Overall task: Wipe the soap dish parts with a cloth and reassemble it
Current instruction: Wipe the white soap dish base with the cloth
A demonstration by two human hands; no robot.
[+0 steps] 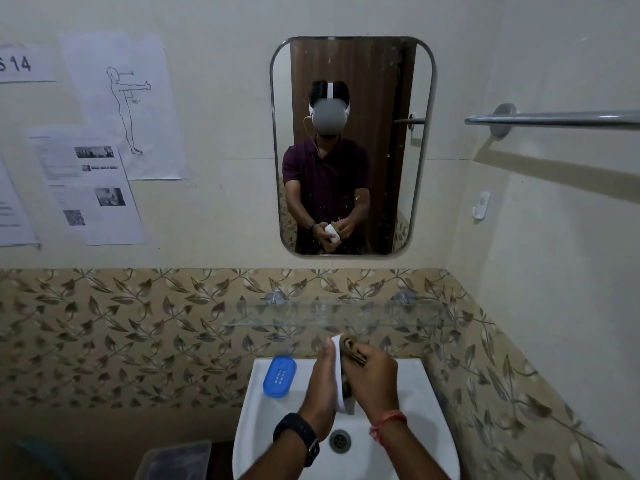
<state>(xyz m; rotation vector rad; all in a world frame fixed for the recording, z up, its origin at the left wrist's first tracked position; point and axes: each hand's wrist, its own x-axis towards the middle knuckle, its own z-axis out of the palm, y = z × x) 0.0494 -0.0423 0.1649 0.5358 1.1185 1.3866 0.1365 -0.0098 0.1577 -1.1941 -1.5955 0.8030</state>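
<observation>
Cream-painted bathroom wall up top, leaf-patterned tile band below, white sink (426, 393) at the bottom with a metal drain (340, 441) in the bowl. Over that bowl, left hand (320, 386) gripping the white dish part (338, 375), held on edge and nearly upright, fingers laid along its outer face, thumb hidden. Against its inner face, right hand (375, 379) closed around a bunched brown cloth (351, 349), pressing it to the plastic. Black watch (299, 434) on the left wrist, red thread (388, 422) on the right. On the sink's back-left rim, blue dish part (279, 375) with rows of small holes, lying flat, just beside the left hand and apart from it. Above the sink, a glass shelf (332, 317) on the tiles. Higher still, a rounded mirror (351, 143) reflecting both hands around the white piece. Printed papers (121, 105) taped to the wall at left, chrome towel rail (554, 117) and a small white hook (482, 206) at right. Low down, left of the sink, a clear plastic container (176, 459).
</observation>
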